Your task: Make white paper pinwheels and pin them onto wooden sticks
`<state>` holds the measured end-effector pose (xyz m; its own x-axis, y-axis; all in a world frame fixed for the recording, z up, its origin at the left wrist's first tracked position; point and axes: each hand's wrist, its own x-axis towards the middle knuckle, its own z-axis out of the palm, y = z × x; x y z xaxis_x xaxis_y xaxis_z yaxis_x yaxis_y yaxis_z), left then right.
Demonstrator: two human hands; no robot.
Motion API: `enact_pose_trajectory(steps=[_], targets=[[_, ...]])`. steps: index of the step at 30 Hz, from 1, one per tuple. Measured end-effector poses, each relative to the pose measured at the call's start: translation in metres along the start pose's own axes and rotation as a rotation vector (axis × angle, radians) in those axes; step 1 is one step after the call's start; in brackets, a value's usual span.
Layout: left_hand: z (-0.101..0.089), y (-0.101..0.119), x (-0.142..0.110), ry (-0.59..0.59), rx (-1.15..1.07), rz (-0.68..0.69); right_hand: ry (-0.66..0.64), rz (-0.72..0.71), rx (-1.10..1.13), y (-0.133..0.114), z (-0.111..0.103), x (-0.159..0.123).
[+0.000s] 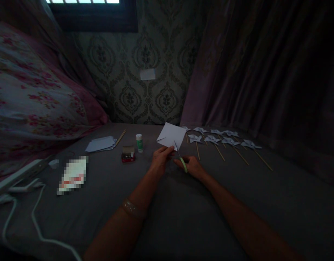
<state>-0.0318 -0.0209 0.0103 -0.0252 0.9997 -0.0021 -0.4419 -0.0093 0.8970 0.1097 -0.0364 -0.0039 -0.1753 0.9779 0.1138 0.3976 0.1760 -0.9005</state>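
Observation:
My left hand (161, 156) pinches the lower edge of a white square of paper (170, 133), which is tilted up above the grey cloth. A slit shows near the paper's left corner. My right hand (192, 166) is closed around the green handle of a pair of scissors (184, 165). The scissors' blades point up and left and overlap the paper's lower right part, close to my left fingertips. Whether the blades are parted is too dim to tell.
Several paper pinwheels (213, 139) on sticks lie at the right. Left of my hands are a glue stick (139, 143), a small red box (128, 156), a paper stack (100, 144) and thin sticks (120, 137). A power strip (20, 177) with white cables lies far left.

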Motion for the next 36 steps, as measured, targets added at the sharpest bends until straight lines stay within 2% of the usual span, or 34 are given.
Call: enact_pose_trajectory(steps=[10,36], targets=[[0.0037,-0.0018,-0.0029,-0.026,0.012,-0.007,0.006,-0.058,0.014,0.001,-0.0002,0.0008],[0.005,0.0017,-0.0051,-0.056,-0.132,-0.082,0.106,-0.032,0.003,0.0067,0.0041,0.0029]])
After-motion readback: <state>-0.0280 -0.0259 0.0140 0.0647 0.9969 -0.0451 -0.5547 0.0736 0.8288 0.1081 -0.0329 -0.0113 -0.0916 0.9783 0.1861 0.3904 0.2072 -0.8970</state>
